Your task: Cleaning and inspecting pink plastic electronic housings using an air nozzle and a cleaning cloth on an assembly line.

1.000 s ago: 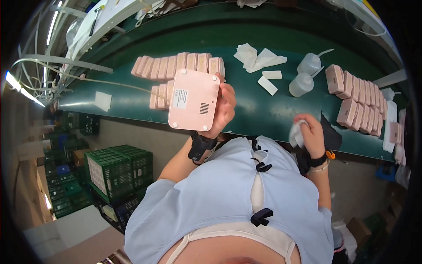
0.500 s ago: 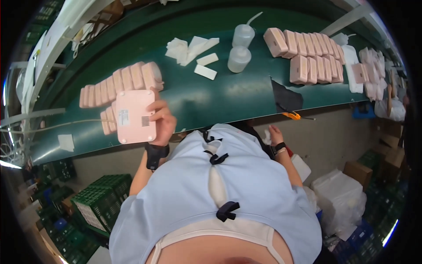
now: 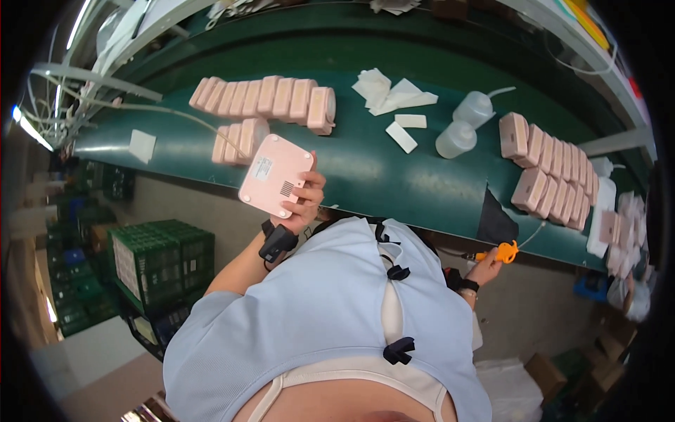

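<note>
My left hand (image 3: 304, 200) is closed around a pink square device (image 3: 276, 176), held above the table's front edge with its underside up. That underside has round feet, a white label and a patch of dark vent slots. In my right hand (image 3: 484, 271), at the table edge on the right, is an orange tool (image 3: 506, 252) with a dark, metal-tipped end pointing left. A thin pale cord or rod runs from it toward the table; its exact kind is unclear. Near it lies a black cloth (image 3: 497, 218), hanging at the edge.
Rows of pink devices stand on the green table (image 3: 394, 186) at left (image 3: 264, 97) and right (image 3: 555, 158). Between them are crumpled white tissue (image 3: 394, 93), two white blocks (image 3: 402, 137) and two squeeze bottles (image 3: 457, 138). Green crates (image 3: 162, 260) sit at lower left.
My right hand has taken hold of the orange tool, which lay at the table edge. The pink device is tilted differently in my left hand. The whole view has shifted and turned.
</note>
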Tool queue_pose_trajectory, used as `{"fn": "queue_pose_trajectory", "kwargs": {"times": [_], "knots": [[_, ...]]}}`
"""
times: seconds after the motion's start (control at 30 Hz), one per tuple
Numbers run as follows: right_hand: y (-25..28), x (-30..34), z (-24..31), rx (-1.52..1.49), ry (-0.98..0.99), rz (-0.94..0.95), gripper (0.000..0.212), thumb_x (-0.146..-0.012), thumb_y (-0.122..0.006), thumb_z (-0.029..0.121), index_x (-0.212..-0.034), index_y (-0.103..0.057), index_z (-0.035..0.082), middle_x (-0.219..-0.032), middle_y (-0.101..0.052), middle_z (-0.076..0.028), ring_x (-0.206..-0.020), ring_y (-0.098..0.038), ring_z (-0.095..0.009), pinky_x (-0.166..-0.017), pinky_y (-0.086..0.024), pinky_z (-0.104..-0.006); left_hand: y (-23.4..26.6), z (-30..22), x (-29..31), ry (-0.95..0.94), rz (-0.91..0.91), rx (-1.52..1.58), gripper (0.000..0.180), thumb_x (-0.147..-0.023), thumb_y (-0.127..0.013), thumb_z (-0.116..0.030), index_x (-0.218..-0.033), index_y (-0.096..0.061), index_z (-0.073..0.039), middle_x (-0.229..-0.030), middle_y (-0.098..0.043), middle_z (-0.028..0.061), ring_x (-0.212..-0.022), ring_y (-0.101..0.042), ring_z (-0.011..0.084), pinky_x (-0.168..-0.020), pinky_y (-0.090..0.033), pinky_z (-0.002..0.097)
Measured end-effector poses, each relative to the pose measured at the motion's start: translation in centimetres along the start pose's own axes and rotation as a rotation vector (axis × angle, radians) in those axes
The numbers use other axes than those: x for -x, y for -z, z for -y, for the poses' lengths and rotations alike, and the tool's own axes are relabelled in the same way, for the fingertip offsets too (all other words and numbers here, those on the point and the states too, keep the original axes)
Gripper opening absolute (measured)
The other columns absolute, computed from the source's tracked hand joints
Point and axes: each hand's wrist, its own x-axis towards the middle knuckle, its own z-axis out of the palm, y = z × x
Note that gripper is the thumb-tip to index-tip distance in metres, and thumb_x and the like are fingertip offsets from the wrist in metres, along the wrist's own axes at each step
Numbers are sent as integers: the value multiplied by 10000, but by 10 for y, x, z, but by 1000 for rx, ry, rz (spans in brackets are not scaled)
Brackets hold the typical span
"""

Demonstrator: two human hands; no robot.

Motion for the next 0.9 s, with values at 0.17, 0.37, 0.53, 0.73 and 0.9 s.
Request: {"fn": "queue_pose_trajectory", "kwargs": {"times": [0.17,0.37,0.53,0.73,0.9], "knots": [[-91,58,206,-1,496,675,316,-946,-651,169,-1215,-598,14,-976,-646,-34,-834,-612,-139,-746,-495,-273,11,-15,36,-121,-27,17,446,-991,-455,-187,-1436,-489,-195,-1079,-484,40,-829,-486,181,-547,-563,296],[-194,112,258,583,901,1771,230,-883,-666,250,-1009,-641,59,-918,-656,-126,-802,-633,-335,-690,-506,-412,24,-31,75,-206,-81,-18,462,-971,-490,-242,-1430,-494,-200,-1148,-499,41,-805,-483,177,-542,-560,292],[-237,132,273,799,1056,1777,347,-879,-675,389,-869,-584,55,-858,-632,-116,-780,-615,-367,-646,-486,-452,32,-31,118,-298,-152,-105,455,-976,-499,-309,-1411,-518,-175,-1267,-510,64,-793,-461,167,-517,-517,251],[-256,151,287,742,1119,1990,370,-884,-660,417,-850,-578,58,-818,-626,-118,-773,-632,-352,-651,-501,-455,13,-41,154,-698,-658,-610,561,-879,-647,-318,-1409,-511,-192,-1288,-569,97,-868,-583,202,-643,-550,351],[-260,152,294,743,1202,1923,377,-874,-667,434,-873,-582,66,-845,-627,-106,-783,-633,-349,-644,-494,-452,-25,-38,158,-922,-1386,-2704,745,-746,-784,-218,-1427,-481,-211,-1072,-650,99,-1005,-657,231,-825,-549,389]]}}
